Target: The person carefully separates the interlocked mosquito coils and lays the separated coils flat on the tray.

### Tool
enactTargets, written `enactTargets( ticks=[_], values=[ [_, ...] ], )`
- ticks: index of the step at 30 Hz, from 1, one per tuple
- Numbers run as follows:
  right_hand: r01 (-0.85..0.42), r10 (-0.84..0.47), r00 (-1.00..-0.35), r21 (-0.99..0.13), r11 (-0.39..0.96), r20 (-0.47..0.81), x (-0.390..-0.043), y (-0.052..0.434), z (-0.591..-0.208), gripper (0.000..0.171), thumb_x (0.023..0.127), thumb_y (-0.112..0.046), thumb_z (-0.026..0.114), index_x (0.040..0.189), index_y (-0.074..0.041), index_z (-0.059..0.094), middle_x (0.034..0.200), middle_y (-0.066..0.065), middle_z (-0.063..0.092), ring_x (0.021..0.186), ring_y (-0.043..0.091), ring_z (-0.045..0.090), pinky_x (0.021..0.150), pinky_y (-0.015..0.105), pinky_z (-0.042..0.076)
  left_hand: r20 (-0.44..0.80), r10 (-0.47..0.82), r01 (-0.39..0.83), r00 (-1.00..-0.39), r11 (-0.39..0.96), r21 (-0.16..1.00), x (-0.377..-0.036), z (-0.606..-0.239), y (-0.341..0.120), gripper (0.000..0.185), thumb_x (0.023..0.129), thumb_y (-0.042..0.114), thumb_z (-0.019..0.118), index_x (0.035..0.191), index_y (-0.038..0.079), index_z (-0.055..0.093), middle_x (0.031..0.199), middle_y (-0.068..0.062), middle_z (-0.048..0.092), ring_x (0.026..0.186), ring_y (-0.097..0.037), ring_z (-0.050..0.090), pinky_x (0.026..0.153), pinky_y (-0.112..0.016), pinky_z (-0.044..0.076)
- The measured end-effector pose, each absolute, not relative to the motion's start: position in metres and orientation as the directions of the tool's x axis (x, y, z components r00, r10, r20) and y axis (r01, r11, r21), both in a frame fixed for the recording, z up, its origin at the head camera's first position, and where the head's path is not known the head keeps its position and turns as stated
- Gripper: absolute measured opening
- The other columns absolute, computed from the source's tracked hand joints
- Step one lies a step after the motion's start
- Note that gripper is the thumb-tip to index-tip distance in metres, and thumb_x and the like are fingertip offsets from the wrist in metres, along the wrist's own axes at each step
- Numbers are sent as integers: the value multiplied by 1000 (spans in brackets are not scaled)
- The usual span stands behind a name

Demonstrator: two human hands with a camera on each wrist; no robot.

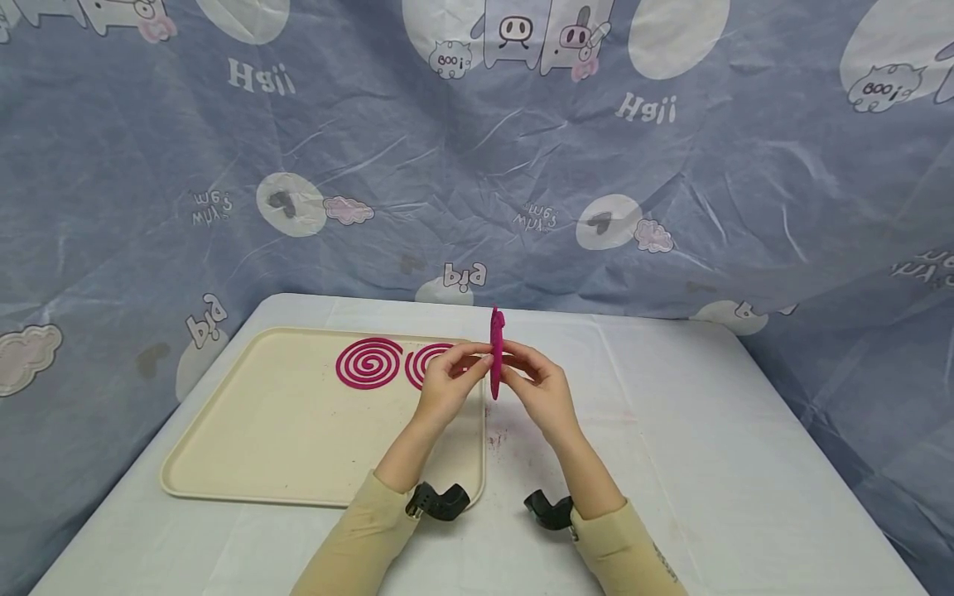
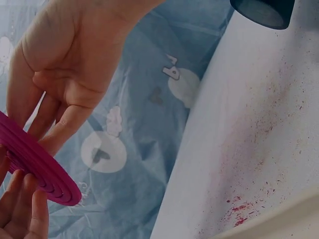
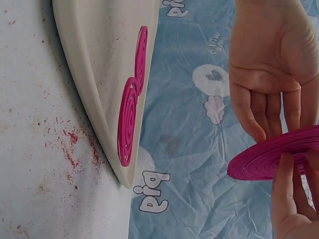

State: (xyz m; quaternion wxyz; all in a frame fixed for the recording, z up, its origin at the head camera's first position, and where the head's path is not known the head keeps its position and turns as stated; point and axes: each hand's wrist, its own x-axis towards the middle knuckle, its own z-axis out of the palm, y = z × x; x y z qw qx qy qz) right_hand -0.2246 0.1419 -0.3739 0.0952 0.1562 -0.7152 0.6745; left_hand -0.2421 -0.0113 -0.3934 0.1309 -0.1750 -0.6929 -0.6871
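Magenta coil (image 1: 495,358) is up off the table, held between both hands roughly in the middle of the head view. It's standing on edge to that camera, so it shows as a thin upright strip (the wrist views give away the spiral rings, though). There's a small bump near the top on its right side. The left hand (image 1: 450,378) pinches it from one side with thumb and fingers, and the right hand (image 1: 544,389) does the same from the other, so both are grasping the same coil and neither is let go.

In the head view the coil lines up with the right edge of a cream tray (image 1: 298,430). Two more coils sit in the tray near its far edge: a full round left-hand coil (image 1: 369,363) lying flat, and just beside it a second flat coil (image 1: 411,370), partly hidden behind the left hand.

The tray is on a white table (image 1: 686,439), and reddish crumbs (image 3: 72,142) are scattered over the white surface next to the tray (kinda messy tbh). Both forearms have tan sleeves (image 1: 365,530) with a black gadget (image 1: 443,502) at each wrist. Behind it all hangs a wrinkled blue-grey cartoon sheet (image 1: 447,149) with pigs and lettering.
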Motion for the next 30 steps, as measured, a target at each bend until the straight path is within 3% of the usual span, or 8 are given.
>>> enactTargets(
  ticks=[15,22,30],
  values=[
    [-372,-127,-921,-928,-2,369,-230,149,-379,38,85,2,65,122,4,58,118,20,59,104,23,60,81,33,53,433,115,435,-894,-9,900,-243,-394,-13,20,88,13,67,107,7,68,108,-5,65,98,-18,61,86,-34,49],
    [-405,-153,-905,-914,20,397,-232,152,-382,37,84,2,66,121,4,58,116,20,60,101,22,61,79,33,54,398,157,405,-904,12,914,-220,-365,-15,25,88,3,63,111,-6,61,110,-20,61,101,-32,59,89,-38,49],
    [-427,-191,-890,-904,30,414,-234,154,-383,36,82,6,66,116,3,57,111,16,59,100,24,59,78,33,55,412,241,412,-879,-51,910,-222,-366,-19,30,86,-3,62,115,-10,57,110,-26,59,103,-37,56,89,-44,49]
  ],
)
